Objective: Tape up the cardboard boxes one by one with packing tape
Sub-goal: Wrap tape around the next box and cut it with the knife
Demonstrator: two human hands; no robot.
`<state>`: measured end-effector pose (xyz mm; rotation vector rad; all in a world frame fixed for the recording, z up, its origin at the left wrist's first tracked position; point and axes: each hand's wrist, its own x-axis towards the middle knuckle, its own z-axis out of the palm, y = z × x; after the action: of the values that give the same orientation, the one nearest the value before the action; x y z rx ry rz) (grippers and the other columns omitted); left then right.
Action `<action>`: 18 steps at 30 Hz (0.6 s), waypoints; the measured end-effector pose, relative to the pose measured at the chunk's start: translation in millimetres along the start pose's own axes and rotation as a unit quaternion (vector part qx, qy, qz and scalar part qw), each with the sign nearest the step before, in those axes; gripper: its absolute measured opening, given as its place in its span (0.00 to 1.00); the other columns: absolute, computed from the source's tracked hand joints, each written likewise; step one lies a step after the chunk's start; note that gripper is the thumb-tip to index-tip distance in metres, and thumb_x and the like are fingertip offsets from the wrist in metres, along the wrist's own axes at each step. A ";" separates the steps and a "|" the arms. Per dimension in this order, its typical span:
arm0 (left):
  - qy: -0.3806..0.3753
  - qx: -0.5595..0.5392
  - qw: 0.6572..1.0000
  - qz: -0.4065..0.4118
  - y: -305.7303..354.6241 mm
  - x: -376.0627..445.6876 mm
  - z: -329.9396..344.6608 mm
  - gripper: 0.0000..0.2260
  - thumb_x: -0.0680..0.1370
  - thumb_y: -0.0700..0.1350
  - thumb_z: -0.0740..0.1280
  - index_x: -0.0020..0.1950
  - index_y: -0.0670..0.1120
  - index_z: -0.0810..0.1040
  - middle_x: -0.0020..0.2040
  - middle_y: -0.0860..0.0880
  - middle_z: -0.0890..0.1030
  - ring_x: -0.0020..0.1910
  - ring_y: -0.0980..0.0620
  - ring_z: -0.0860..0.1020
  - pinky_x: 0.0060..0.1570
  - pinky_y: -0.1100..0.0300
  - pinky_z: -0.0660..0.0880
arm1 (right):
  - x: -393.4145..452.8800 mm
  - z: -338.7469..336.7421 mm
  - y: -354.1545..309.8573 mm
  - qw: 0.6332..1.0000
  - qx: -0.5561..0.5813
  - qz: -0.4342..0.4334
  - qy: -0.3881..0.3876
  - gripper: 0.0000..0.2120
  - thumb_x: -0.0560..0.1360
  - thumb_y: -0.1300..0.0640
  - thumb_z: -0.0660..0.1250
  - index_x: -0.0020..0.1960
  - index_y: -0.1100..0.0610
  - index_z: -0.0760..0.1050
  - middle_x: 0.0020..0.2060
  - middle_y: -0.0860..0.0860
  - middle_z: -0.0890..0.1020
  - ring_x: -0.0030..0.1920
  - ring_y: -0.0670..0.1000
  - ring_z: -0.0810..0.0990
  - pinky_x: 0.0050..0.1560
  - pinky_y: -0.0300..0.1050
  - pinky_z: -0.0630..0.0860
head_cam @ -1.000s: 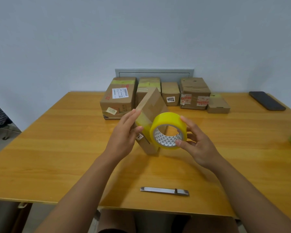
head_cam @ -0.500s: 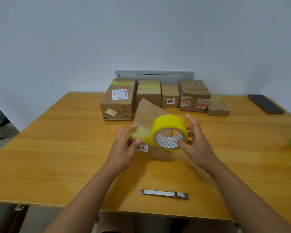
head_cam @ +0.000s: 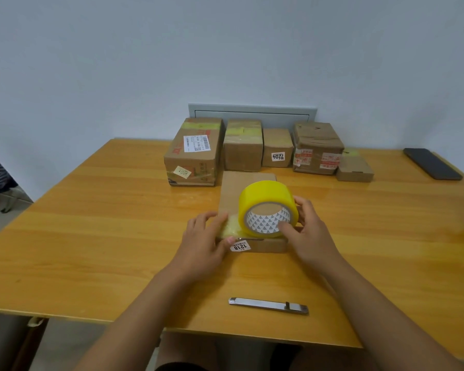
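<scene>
Fingers of the right hand [head_cam: 310, 236] curl round the yellow tape roll [head_cam: 268, 207], thumb on its near rim, holding it upright on top of the flat cardboard box [head_cam: 245, 188]. Fingers of the left hand [head_cam: 204, 242] lie fairly straight and together, pressing the pulled-out strip of tape [head_cam: 232, 226] onto the box's near left corner, the thumb beside a white sticker [head_cam: 240, 246] reading 1218. A second ago the box stood tilted up on edge between both hands, clear of the worktop [head_cam: 91, 236]; half a second ago it was leaning lower; now it lies flat near the middle of the worktop, and the roll has come down with it. Five other boxes [head_cam: 243, 148] stand in a row along the far edge, unchanged. A metal utility knife [head_cam: 268, 306] lies near the near edge, where it was before, and a dark phone [head_cam: 432, 163] rests toward the far right corner.
</scene>
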<state>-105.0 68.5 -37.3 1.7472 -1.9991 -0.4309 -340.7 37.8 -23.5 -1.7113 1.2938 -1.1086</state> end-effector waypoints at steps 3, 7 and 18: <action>-0.016 0.063 0.996 0.054 3.1 -2.8 7.2 0.29 0.84 0.56 0.52 0.81 0.50 0.44 0.80 0.53 0.40 0.79 0.53 0.38 0.77 0.55 0.42 | -1.9 3.1 1.4 1.000 -0.002 0.002 0.011 0.23 0.77 0.55 0.69 0.68 0.44 0.64 0.55 0.40 0.77 0.54 0.37 0.77 0.46 0.35 0.78; -0.015 0.079 0.993 0.084 4.1 -3.9 16.7 0.29 0.84 0.58 0.49 0.77 0.51 0.36 0.79 0.53 0.37 0.78 0.56 0.35 0.77 0.56 0.38 | -2.9 7.4 3.4 1.000 -0.017 -0.004 0.015 0.26 0.76 0.53 0.70 0.69 0.46 0.63 0.57 0.43 0.76 0.56 0.40 0.76 0.47 0.36 0.78; 0.003 0.197 0.977 0.086 3.5 -1.4 22.4 0.37 0.76 0.69 0.39 0.81 0.52 0.49 0.81 0.51 0.47 0.79 0.54 0.42 0.78 0.53 0.43 | -2.8 9.8 1.5 0.999 0.036 -0.004 -0.022 0.34 0.73 0.51 0.73 0.72 0.39 0.59 0.60 0.40 0.75 0.58 0.33 0.74 0.48 0.31 0.76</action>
<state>-119.5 69.1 -54.8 1.7659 -2.3272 0.0340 -332.5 40.5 -29.1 -1.6791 1.2067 -1.1040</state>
